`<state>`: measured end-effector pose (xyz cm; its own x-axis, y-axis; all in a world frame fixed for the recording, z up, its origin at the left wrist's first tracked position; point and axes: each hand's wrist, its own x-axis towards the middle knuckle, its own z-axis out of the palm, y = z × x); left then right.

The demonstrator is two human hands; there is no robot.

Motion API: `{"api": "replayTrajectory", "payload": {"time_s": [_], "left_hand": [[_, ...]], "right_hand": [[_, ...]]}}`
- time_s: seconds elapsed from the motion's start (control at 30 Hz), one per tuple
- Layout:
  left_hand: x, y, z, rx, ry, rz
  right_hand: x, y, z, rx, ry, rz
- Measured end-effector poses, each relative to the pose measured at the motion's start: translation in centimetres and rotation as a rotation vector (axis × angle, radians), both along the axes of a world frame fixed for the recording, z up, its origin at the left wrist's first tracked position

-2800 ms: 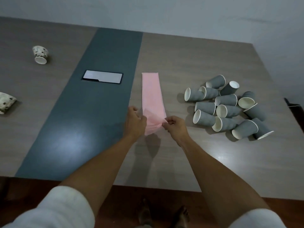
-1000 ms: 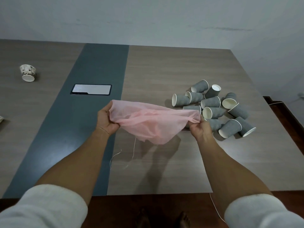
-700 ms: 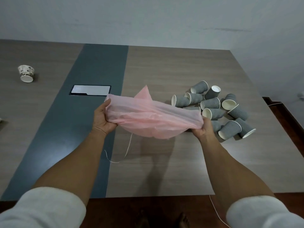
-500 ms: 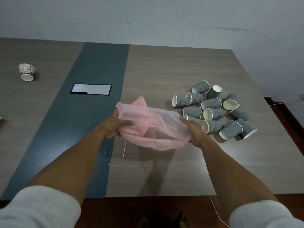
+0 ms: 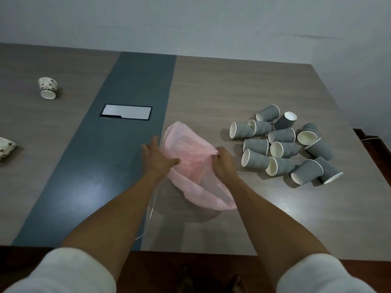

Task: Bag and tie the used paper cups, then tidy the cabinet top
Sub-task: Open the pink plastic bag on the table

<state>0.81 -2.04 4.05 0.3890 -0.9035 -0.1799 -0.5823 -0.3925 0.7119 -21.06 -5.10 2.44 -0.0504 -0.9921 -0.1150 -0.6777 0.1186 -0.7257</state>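
Observation:
A thin pink plastic bag (image 5: 190, 166) lies loosely bunched on the wooden cabinet top (image 5: 232, 85), its mouth partly spread. My left hand (image 5: 157, 158) rests on its left edge, thumb pressed into the plastic and fingers spread. My right hand (image 5: 224, 162) pinches the bag's right rim. Several grey ribbed paper cups (image 5: 281, 144) lie tipped over in a heap just right of the bag. A thin white string (image 5: 150, 210) trails from the bag toward the front edge.
A dark blue strip (image 5: 118, 144) runs down the top, with a flush rectangular cover plate (image 5: 125, 112) set in it. A spotted white cup (image 5: 47, 88) lies at far left, and another spotted item (image 5: 5, 147) sits at the left border. The front edge drops to a brown floor.
The bag went from a flat folded strip to being unfolded and stretched wide in the air. My hands have since come together and lowered it, bunched, onto the top.

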Motion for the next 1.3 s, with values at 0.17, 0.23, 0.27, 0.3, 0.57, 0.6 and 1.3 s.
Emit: {"api": "replayTrajectory", "payload": {"time_s": [0.17, 0.23, 0.27, 0.3, 0.57, 0.6, 1.3], "left_hand": [[-6.4, 1.2, -0.1, 0.027, -0.053, 0.269], [-7.8, 0.4, -0.3, 0.18, 0.192, 0.302], [-7.9, -0.1, -0.4, 0.218, 0.33, 0.342], [-7.6, -0.5, -0.3, 0.223, 0.484, 0.389], [-0.2, 0.0, 0.3, 0.143, 1.481, 0.556], [0.2, 0.3, 0.2, 0.158, 1.452, 0.532], [1.2, -1.2, -0.6, 0.036, 0.188, 0.113]], "right_hand": [[1.4, -0.7, 3.6, -0.159, -0.109, -0.239], [1.6, -0.6, 4.1, -0.17, -0.206, -0.252], [1.5, -0.6, 4.2, -0.172, -0.253, -0.253], [1.2, -0.7, 4.2, -0.177, -0.28, -0.266], [-5.3, -0.7, 2.5, -0.031, -0.389, -0.549], [-5.6, -0.7, 2.5, 0.006, -0.462, -0.578], [-6.6, -0.8, 1.5, 0.482, -0.531, -0.132]]}}
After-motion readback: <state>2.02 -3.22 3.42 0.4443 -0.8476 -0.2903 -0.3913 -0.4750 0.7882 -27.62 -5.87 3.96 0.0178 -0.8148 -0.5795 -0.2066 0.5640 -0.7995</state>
